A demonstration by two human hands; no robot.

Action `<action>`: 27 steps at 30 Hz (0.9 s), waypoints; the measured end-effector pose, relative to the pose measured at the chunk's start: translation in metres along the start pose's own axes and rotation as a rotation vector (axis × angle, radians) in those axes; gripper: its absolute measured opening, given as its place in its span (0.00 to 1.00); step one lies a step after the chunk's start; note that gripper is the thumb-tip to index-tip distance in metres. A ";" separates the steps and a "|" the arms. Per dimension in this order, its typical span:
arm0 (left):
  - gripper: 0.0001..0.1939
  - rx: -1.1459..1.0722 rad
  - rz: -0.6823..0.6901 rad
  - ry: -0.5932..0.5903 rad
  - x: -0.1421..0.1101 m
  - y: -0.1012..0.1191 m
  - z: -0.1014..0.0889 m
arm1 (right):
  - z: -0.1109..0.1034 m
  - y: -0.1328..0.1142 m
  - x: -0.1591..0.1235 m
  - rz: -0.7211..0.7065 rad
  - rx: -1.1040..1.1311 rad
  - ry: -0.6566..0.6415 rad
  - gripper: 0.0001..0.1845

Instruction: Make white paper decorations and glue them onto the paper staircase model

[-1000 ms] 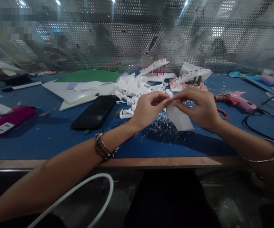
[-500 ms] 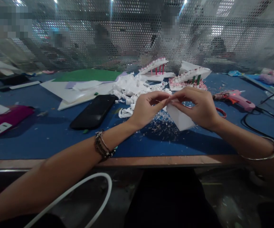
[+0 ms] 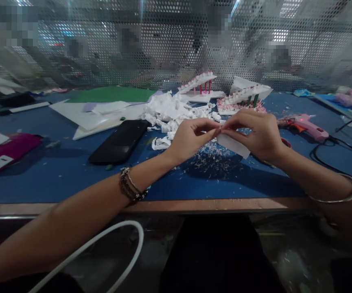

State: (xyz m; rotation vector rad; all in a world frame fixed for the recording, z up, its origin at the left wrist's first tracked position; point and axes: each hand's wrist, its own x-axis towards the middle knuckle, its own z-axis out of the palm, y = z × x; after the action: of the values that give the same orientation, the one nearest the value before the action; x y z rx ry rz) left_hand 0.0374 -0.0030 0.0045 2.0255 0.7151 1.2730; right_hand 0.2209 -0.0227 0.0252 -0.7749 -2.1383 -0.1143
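Above the blue mat, my left hand [image 3: 193, 138] and my right hand [image 3: 255, 132] meet fingertip to fingertip, both pinched closed on a piece of white paper [image 3: 233, 145]. Its lower part hangs below my right fingers; the pinched edge is hidden by the fingertips. Tiny paper shreds [image 3: 210, 160] lie scattered on the mat beneath. Behind my left hand is a heap of torn white paper [image 3: 171, 108]. Beyond both hands stand two small white stair models, one on red posts [image 3: 198, 83] and one on green posts [image 3: 245, 96] over a pink speckled base.
A black phone [image 3: 119, 142] lies left of my hands. A pink glue gun [image 3: 307, 125] with a black cord [image 3: 322, 156] is at right, near red scissor handles [image 3: 285, 142]. White sheets [image 3: 87, 116] and a green sheet [image 3: 111, 94] lie at back left. A perforated metal screen [image 3: 169, 53] rises behind.
The hanging paper has swung up and shows less of its surface below my right fingers. Both hands keep their pinch in nearly the same place. The view has shifted slightly.
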 end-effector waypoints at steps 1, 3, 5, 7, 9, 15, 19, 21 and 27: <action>0.09 -0.018 0.003 -0.011 0.000 0.000 0.000 | 0.000 -0.001 0.000 0.018 0.019 0.006 0.04; 0.11 -0.053 0.016 -0.020 -0.001 -0.001 0.002 | 0.001 -0.002 0.000 0.047 0.049 0.018 0.04; 0.11 -0.073 0.029 -0.007 -0.002 -0.001 0.003 | 0.002 -0.003 0.000 0.078 0.097 0.042 0.04; 0.11 -0.069 0.042 0.012 -0.002 0.000 0.004 | 0.003 -0.003 0.000 0.114 0.161 0.066 0.06; 0.10 -0.051 0.047 0.018 -0.002 0.001 0.004 | 0.004 -0.003 0.000 0.152 0.219 0.079 0.07; 0.09 -0.032 0.071 -0.001 0.000 0.001 -0.001 | 0.002 0.001 0.002 0.219 0.311 0.052 0.05; 0.08 -0.028 0.071 0.002 0.000 0.002 -0.002 | 0.001 0.003 0.004 0.257 0.427 0.024 0.04; 0.09 -0.028 0.072 0.011 0.000 0.004 -0.002 | 0.001 0.003 0.005 0.273 0.480 0.010 0.04; 0.15 -0.074 0.065 -0.029 0.001 0.008 -0.005 | 0.000 -0.001 0.005 0.339 0.617 -0.061 0.05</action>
State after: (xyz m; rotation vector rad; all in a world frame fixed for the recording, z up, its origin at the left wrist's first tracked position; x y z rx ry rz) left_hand 0.0337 -0.0070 0.0128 2.0174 0.5850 1.2855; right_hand 0.2177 -0.0206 0.0290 -0.7508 -1.9006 0.7204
